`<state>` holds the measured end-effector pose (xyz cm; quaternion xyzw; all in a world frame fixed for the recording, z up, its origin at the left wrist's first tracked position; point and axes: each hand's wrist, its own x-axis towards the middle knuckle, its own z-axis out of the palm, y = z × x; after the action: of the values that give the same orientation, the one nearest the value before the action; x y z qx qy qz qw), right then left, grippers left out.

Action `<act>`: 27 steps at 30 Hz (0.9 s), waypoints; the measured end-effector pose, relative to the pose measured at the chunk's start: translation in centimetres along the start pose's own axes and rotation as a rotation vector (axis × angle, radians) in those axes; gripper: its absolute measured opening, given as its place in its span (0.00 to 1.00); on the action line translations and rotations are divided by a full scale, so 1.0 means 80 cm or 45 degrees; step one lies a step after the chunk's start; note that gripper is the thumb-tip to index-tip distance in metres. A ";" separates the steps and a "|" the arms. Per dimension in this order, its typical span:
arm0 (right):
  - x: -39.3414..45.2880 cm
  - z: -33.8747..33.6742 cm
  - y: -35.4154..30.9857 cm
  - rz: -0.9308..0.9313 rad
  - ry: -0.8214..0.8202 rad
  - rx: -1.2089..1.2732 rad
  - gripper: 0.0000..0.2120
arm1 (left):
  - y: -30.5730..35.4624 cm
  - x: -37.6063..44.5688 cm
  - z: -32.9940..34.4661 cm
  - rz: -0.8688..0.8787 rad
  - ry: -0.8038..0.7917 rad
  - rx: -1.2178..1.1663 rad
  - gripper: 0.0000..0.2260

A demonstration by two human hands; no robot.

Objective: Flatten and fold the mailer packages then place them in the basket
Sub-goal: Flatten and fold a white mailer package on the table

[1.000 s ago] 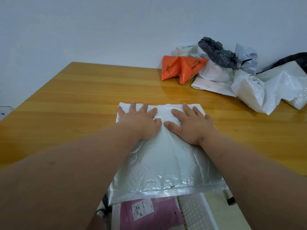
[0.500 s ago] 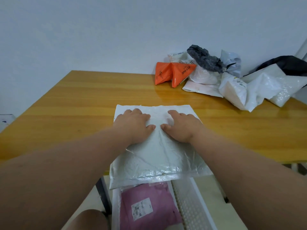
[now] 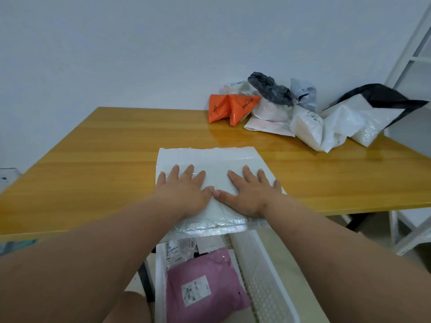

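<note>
Both hands [image 3: 219, 194] flat, fingers spread, pressing white mailer [image 3: 210, 159] on wooden table [image 3: 105, 155]; pale wall [image 3: 140, 54] behind.

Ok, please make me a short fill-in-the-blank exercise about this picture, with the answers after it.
1. Both hands press flat on a ____ mailer.
2. The mailer lies on a wooden ____.
3. The pink mailer lies inside the white ____.
4. The orange mailer sits in the pile near the ____.

Answers: white; table; basket; wall
</note>
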<state>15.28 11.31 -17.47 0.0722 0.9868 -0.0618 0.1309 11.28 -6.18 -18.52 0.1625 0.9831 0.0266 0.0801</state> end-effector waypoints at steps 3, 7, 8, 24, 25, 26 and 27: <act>0.003 0.003 -0.002 0.003 0.012 -0.012 0.44 | -0.003 0.002 0.002 0.002 0.001 0.004 0.28; 0.017 0.003 -0.012 -0.005 0.011 -0.020 0.43 | -0.016 0.016 -0.001 -0.003 0.001 0.025 0.28; 0.021 0.002 -0.016 -0.008 0.011 -0.024 0.43 | -0.020 0.020 -0.003 -0.008 -0.002 0.027 0.28; 0.044 0.016 -0.027 -0.046 0.197 -0.083 0.45 | -0.033 0.030 -0.006 -0.047 -0.002 0.068 0.27; 0.043 0.017 -0.027 -0.046 0.202 -0.081 0.46 | -0.032 0.030 -0.005 -0.046 -0.003 0.061 0.27; 0.043 0.017 -0.027 -0.047 0.203 -0.078 0.46 | -0.032 0.030 -0.005 -0.045 0.003 0.056 0.27; 0.043 0.017 -0.027 -0.047 0.203 -0.075 0.46 | -0.032 0.031 -0.004 -0.042 0.010 0.048 0.27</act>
<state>11.99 9.46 -19.50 0.0547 0.9967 -0.0293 0.0528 8.11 -7.86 -18.74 0.1476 0.9863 0.0072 0.0736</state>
